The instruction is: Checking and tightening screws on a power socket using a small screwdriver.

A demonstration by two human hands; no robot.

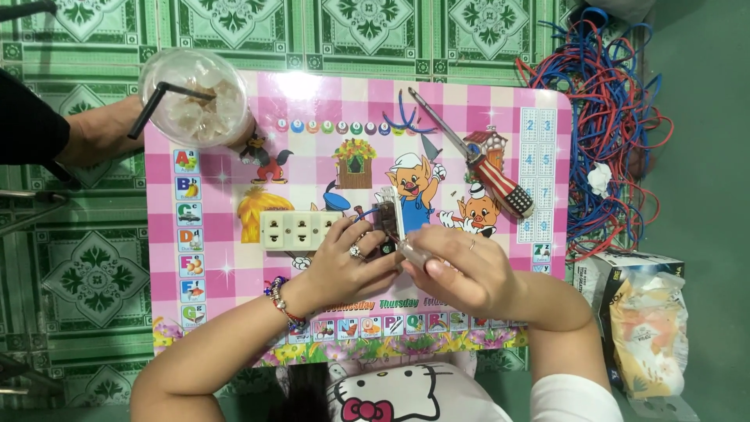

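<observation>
Left hand (pixel 348 262) steadies the opened socket strip (pixel 301 230) on the desk (pixel 234 297); right hand (pixel 461 270) grips a screwdriver (pixel 394 227) at it, cover not yet refitted.

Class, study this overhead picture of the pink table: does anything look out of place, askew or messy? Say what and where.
Yes. A tangled heap of red and blue wires sprawls on the green tiled floor beside the pink chequered children's table. A red-and-white striped screwdriver lies askew across it, near an iced drink in a clear plastic cup.
</observation>
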